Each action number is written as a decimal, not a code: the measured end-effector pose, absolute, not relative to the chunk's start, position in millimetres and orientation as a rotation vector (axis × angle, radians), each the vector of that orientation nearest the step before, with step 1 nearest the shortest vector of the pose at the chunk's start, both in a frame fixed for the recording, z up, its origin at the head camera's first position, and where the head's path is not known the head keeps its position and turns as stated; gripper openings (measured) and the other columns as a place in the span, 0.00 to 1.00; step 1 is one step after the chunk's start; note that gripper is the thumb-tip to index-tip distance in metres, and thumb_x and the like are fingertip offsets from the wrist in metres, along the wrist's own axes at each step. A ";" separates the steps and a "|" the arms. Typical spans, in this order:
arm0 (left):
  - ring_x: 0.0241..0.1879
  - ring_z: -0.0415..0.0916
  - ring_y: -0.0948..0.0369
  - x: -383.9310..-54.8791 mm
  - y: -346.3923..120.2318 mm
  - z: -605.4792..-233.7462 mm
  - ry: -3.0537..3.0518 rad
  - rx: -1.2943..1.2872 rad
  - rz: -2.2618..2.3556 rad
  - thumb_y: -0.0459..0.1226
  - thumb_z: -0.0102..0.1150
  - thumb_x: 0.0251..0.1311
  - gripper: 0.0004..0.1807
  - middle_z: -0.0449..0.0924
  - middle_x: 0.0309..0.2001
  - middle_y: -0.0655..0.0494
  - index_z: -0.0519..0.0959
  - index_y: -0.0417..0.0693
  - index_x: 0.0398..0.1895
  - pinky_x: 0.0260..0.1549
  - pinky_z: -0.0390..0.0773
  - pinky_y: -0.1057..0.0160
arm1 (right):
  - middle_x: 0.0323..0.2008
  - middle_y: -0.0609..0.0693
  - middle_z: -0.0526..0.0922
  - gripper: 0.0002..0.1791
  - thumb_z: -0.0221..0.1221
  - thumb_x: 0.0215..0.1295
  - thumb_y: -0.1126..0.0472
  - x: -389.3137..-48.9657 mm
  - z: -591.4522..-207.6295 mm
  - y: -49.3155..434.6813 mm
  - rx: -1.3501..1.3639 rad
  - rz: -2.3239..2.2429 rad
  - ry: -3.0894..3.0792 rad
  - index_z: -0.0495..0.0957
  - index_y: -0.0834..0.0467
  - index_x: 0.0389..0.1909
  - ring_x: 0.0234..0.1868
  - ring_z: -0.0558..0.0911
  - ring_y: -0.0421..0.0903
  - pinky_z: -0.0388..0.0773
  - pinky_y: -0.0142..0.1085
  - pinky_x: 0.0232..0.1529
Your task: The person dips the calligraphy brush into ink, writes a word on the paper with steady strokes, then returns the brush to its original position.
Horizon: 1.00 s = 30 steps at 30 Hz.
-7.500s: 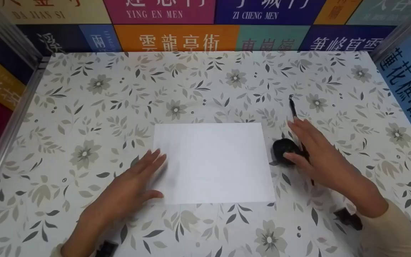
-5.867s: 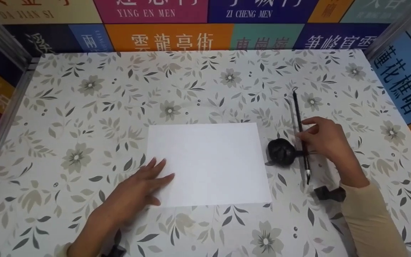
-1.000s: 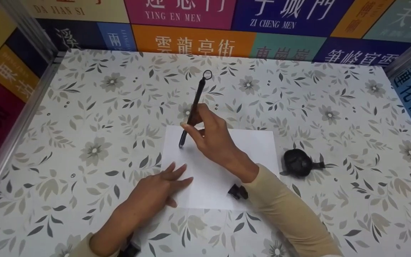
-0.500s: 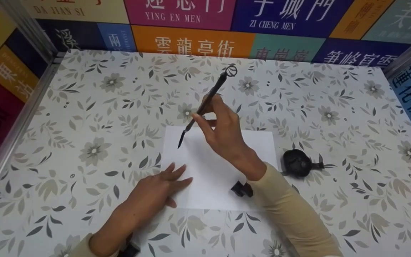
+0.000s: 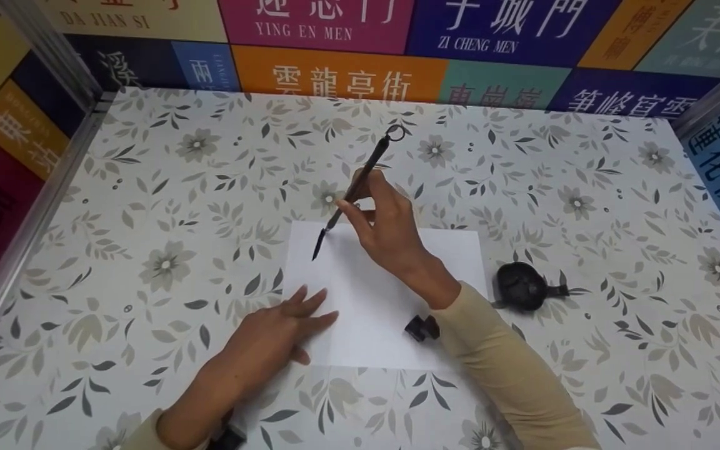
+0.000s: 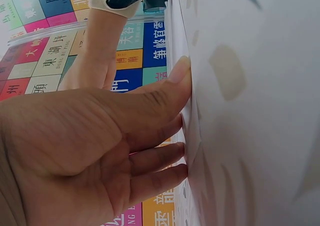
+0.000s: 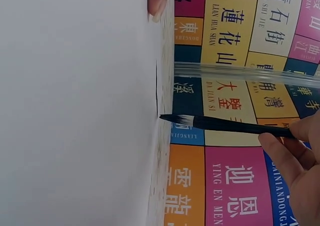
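My right hand [image 5: 391, 234] pinches the dark handle of an ink brush [image 5: 369, 164] between thumb and fingers above the white paper [image 5: 366, 312]. The handle leans up and to the right, with a hanging loop at its top. In the right wrist view, the black bristles [image 7: 175, 119] have a white base, and their point meets the paper at the end of a thin dark line [image 7: 157, 90]. My left hand [image 5: 272, 334] rests on the paper's left side, fingers spread. In the left wrist view, its thumb and fingertips [image 6: 179, 70] touch the paper.
A black round gourd-shaped thing [image 5: 521, 285] with a short stub lies just right of the paper. Flower-patterned cloth [image 5: 166, 265] covers the table. Colourful panels with writing [image 5: 341, 72] stand behind and at both sides. A black wrist device [image 5: 421, 327] hangs at the right wrist.
Earlier the right hand took the brush from beside the black round thing and brought it over the paper's upper left. In the last second the brush has tilted further right. The left hand stays put.
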State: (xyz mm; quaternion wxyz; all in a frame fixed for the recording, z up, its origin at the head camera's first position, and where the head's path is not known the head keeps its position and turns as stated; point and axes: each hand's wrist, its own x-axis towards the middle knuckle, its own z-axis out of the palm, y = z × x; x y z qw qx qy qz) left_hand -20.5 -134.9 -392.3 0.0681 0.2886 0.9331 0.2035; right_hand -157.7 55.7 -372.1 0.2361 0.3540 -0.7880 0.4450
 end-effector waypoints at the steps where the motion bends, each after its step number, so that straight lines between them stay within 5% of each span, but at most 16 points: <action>1: 0.65 0.62 0.47 -20.4 -134.8 -392.2 2.810 0.866 0.611 0.42 0.67 0.44 0.34 0.66 0.66 0.48 0.76 0.52 0.61 0.39 0.78 0.54 | 0.35 0.53 0.76 0.15 0.59 0.66 0.64 -157.8 -372.6 55.6 0.976 1.226 -2.162 0.67 0.64 0.47 0.39 0.82 0.42 0.79 0.26 0.30; 30: 0.66 0.62 0.49 -21.0 -135.1 -393.0 2.804 0.867 0.610 0.42 0.69 0.43 0.35 0.66 0.66 0.49 0.75 0.53 0.62 0.39 0.78 0.54 | 0.34 0.51 0.77 0.14 0.58 0.67 0.63 -155.4 -364.9 59.9 1.102 1.243 -2.269 0.67 0.64 0.48 0.37 0.80 0.40 0.78 0.26 0.28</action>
